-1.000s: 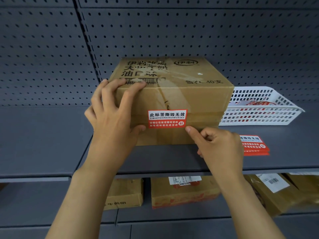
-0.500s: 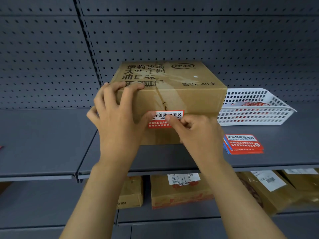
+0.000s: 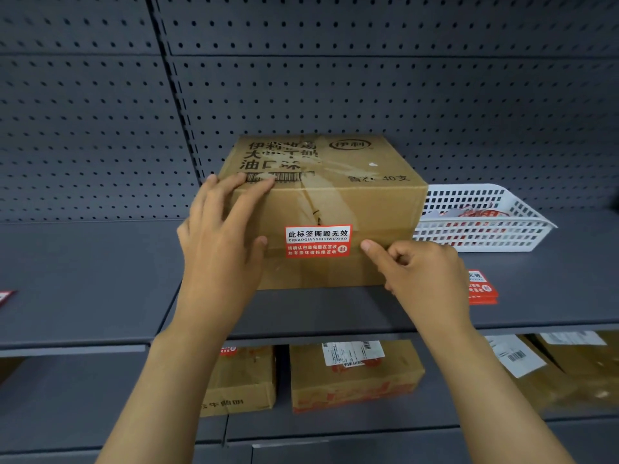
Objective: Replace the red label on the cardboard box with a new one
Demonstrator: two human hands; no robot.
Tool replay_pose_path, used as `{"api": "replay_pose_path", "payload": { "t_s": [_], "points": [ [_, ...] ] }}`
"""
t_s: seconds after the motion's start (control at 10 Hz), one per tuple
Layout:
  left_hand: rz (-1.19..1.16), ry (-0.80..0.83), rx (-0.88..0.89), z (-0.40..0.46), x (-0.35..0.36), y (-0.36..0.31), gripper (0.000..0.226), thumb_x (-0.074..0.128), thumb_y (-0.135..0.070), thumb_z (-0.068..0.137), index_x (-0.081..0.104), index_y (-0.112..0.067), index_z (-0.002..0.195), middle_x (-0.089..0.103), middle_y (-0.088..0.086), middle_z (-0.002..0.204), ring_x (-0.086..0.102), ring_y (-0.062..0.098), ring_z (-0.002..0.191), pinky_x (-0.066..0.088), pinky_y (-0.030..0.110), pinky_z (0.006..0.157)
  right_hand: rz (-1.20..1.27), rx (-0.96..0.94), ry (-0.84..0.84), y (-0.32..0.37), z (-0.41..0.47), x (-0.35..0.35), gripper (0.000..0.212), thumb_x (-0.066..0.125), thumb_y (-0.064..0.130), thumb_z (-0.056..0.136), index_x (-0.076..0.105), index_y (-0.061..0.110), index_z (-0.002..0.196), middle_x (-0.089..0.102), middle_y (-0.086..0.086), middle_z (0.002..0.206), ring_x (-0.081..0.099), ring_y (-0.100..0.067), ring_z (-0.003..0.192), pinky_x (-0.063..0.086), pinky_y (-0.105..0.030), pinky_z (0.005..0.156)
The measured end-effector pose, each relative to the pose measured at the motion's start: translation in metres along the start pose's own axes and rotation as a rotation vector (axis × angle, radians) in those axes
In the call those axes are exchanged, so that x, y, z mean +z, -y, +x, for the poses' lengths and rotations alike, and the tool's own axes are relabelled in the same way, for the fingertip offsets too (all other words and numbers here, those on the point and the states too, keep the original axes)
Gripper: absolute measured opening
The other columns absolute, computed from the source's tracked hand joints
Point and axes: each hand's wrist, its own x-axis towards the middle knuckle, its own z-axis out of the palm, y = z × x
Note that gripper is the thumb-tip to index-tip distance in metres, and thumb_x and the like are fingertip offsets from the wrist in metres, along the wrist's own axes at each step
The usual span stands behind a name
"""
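A taped cardboard box (image 3: 351, 195) stands on the grey shelf (image 3: 83, 279). A red and white label (image 3: 317, 241) is stuck flat on its front face. My left hand (image 3: 222, 242) lies spread over the box's front left corner, fingers on the top edge, thumb on the front. My right hand (image 3: 422, 272) is curled with its index finger stretched out, the fingertip touching the box just right of the label. It holds nothing. A stack of red labels (image 3: 482, 288) lies on the shelf to the right, partly hidden by my right hand.
A white perforated basket (image 3: 522, 239) with red label scraps stands right of the box. Another red label (image 3: 5, 296) peeks in at the left edge. Several cardboard boxes (image 3: 355, 376) fill the lower shelf. Pegboard wall behind.
My right hand has slid right off the label, which is now fully uncovered. The left hand stays on the box corner.
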Motion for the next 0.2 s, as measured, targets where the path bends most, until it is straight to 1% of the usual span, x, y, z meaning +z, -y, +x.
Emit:
{"api": "replay_pose_path", "payload": {
  "t_s": [0.1,0.2],
  "points": [
    [-0.072,0.0,-0.052,-0.001,-0.008,-0.01,0.067,0.072,-0.008,0.087,0.049,-0.035,0.145,0.04,-0.001,0.155,0.023,0.025,0.154,0.025,0.053,0.117,0.028,-0.007,0.04,0.001,0.003,-0.01,0.072,0.044,0.074,0.089,0.064,0.014,0.054,0.064,-0.005,0.048,0.064,-0.027,0.051,0.057,-0.039,0.056],
    [-0.169,-0.144,-0.103,-0.003,-0.018,-0.022,0.053,0.069,-0.006,0.087,0.061,-0.033,0.132,0.048,-0.007,0.134,0.044,0.018,0.132,0.037,0.048,0.113,0.068,-0.029,0.051,-0.001,0.002,-0.026,0.071,0.044,0.069,0.091,0.065,0.012,0.054,0.065,-0.006,0.048,0.065,-0.027,0.05,0.057,-0.038,0.056]
  ]
}}
